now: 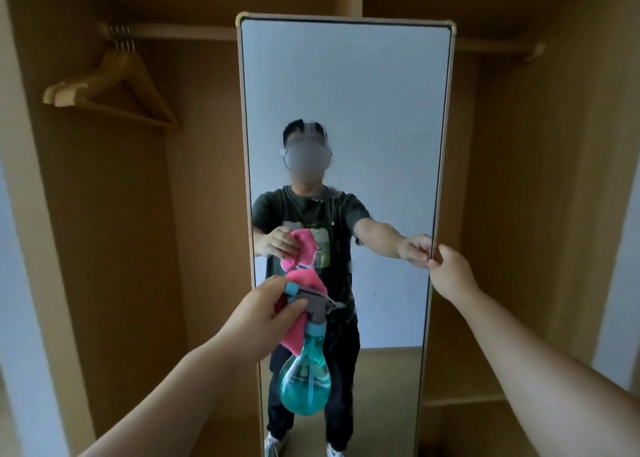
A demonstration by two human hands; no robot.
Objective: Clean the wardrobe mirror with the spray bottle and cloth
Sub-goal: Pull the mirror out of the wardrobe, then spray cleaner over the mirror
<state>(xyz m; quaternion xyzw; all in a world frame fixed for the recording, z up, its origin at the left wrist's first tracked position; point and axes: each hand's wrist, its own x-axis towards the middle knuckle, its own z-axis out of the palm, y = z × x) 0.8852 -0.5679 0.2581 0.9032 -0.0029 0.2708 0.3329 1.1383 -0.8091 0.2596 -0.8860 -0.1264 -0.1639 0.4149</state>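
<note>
Bottle (pixel 304 377), cloth (pixel 307 278) in left hand (pixel 261 316), right hand (pixel 453 275) gripping mirror (pixel 346 93)

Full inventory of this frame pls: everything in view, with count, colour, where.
mirror: one, pale frame, upright, centre
spray bottle: one, teal with grey trigger, held low in front of the mirror
cloth: one, pink, bunched against the bottle's head
rail: one, wooden, across the top behind the mirror
hangers: four by the hooks, wooden, on the rail, upper left
wardrobe: one, brown wood, all round
left hand: one, grips bottle and cloth
right hand: one, pinches the mirror's right edge
</note>
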